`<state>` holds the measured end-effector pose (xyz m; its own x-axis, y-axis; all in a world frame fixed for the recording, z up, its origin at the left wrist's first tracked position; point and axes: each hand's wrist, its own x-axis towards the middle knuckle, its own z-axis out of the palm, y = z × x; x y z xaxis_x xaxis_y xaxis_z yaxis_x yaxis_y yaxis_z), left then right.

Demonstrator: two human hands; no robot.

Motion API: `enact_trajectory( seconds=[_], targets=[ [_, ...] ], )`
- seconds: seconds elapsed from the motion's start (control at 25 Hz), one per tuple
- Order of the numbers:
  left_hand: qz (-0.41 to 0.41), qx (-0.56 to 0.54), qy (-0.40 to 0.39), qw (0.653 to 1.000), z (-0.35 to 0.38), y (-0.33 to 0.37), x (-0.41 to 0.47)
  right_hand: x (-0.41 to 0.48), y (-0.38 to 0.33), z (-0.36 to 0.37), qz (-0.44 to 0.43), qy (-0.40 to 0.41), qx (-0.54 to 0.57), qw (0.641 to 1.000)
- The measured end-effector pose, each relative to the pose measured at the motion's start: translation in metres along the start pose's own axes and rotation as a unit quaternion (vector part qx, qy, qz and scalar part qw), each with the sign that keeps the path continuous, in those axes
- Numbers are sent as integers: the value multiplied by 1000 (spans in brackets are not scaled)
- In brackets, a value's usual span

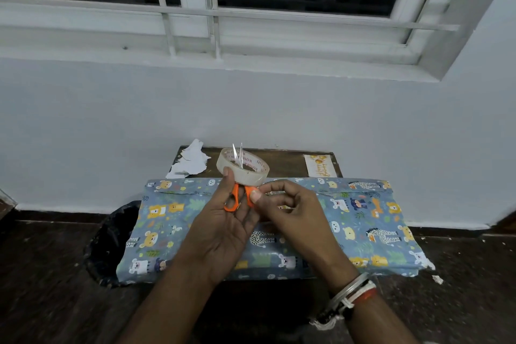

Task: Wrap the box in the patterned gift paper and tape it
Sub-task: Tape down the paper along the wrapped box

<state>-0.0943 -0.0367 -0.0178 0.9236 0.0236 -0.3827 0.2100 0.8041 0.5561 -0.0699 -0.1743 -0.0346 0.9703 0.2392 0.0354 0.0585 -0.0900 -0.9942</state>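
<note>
1. 2 hands work just above the box (363, 218). It lies on the small table (287, 165), covered in patterned gift paper (167, 212), long axis running L-R across our view.
2. Our left hand (223, 220) grips 2 things at once: the tape roll (243, 172), thumb on its rim, & the orange scissors (236, 200), blades pointing up & away through the roll's hole.
3. Our right hand (290, 212) is curled in a pinch just beside the roll, prob. on the free tape end. The strip is too clear to trace.
4. Box sits directly below both hands. The paper's overlap seam (349, 192) runs along the far side, parallel to the long axis.
5. We judge the next move turns on that: cut the strip, then lay it across the seam, front-to-back, not along it.
6. Risk: scissors & roll share 1 hand, so cutting looks awkward.
</note>
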Motion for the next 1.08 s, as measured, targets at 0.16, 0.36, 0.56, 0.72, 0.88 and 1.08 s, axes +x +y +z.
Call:
enact_trajectory(
  seconds=[0.16,0.36,0.56,0.72,0.88,1.08],
  targets=[
    [10,97,-11,995,1,-6,0,-3,1,11,17,-6,50,999],
    [65,159,-3,985,0,-8,5,-6,-4,8,-15,-37,78,996],
    [75,124,7,989,-3,12,5,-8,-17,-6,56,-108,37,992],
    [129,51,42,989,-15,33,7,-3,-11,-29,45,-121,-128,983],
    [107,22,16,994,-18,32,8,2,-20,-44,57,-105,-165,979],
    [70,32,48,996,-18,19,15,31,-1,-53,-78,84,-520,846]
  ],
)
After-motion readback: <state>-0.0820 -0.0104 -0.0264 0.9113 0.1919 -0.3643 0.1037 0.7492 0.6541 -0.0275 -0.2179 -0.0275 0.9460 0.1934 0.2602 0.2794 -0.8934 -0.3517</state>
